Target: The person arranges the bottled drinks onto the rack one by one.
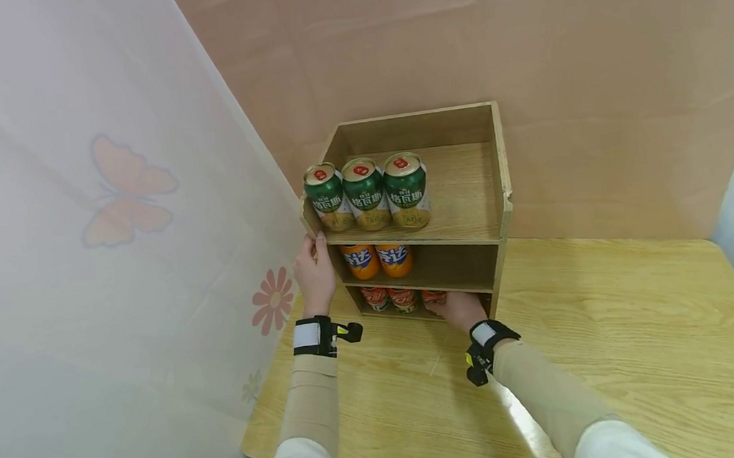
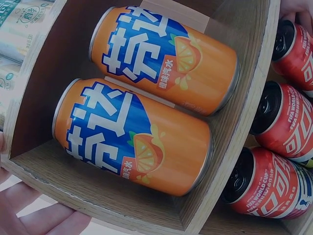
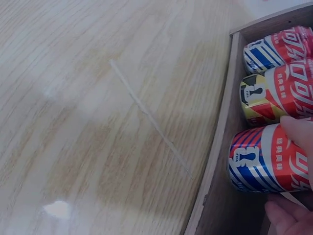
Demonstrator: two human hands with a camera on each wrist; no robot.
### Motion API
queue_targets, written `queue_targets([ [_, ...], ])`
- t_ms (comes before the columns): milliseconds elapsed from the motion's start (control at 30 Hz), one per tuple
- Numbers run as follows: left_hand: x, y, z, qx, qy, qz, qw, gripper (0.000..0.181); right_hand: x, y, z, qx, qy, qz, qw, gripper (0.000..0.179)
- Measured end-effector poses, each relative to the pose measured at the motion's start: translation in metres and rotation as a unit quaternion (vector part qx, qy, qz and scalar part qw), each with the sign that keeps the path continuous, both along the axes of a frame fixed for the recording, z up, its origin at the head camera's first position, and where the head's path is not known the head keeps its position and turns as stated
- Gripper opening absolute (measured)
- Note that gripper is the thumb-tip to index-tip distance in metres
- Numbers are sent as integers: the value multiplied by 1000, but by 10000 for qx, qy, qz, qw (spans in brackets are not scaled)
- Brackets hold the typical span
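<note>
My right hand [image 1: 464, 310] grips a red cola can [image 3: 266, 159] on the bottom level of a small wooden shelf [image 1: 461, 186], fingers and thumb on either side of it. Two more red cola cans stand to its left, the nearest being the one with a yellow-patterned base [image 3: 269, 98]. My left hand [image 1: 316, 276] holds the shelf's left side panel at about the upper board's height. Beside that hand, on the middle level, stand two orange soda cans [image 2: 132, 137]. Three green-and-gold drink cans [image 1: 365, 194] line the top level from the left.
The shelf stands on a light wood-grain table [image 1: 607, 325] against a brown back wall [image 1: 589, 96]. A pale curtain-like wall [image 1: 57, 318] with butterfly and flower prints runs close along the left. A thin pale strip [image 3: 151, 120] lies on the table before the shelf.
</note>
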State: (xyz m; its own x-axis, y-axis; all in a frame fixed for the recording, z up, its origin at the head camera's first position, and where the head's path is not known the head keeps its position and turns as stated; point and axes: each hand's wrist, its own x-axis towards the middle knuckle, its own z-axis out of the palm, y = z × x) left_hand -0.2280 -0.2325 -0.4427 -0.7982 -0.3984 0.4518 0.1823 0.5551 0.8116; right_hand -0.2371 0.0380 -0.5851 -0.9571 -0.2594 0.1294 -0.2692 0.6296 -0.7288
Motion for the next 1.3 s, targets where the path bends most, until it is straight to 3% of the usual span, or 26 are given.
queue_targets([
  [167, 1, 1, 0, 16, -1, -33, 10000, 34, 5, 5, 6, 102, -289, 470, 9984, 78],
  [333, 2, 1, 2, -4, -22, -3, 10000, 35, 23, 17, 21, 725, -462, 746, 9935, 78],
  [600, 2, 1, 2, -10, -27, 10, 10000, 37, 53, 43, 66, 1740, -923, 1459, 9695, 74],
  [800, 4, 1, 3, -28, -99, -25, 9999, 36, 75, 57, 123, 1731, -557, 1856, 9656, 56],
  [967, 4, -1, 4, -102, -137, 47, 9998, 33, 87, 67, 193, 1328, -232, 2069, 9690, 48],
  [1167, 4, 0, 6, -106, -111, -9, 9999, 31, 92, 88, 279, 859, 786, 1481, 9821, 49],
  [1300, 5, 1, 7, -150, -72, 7, 9999, 30, 76, 105, 320, 914, 1244, 740, 9852, 60],
])
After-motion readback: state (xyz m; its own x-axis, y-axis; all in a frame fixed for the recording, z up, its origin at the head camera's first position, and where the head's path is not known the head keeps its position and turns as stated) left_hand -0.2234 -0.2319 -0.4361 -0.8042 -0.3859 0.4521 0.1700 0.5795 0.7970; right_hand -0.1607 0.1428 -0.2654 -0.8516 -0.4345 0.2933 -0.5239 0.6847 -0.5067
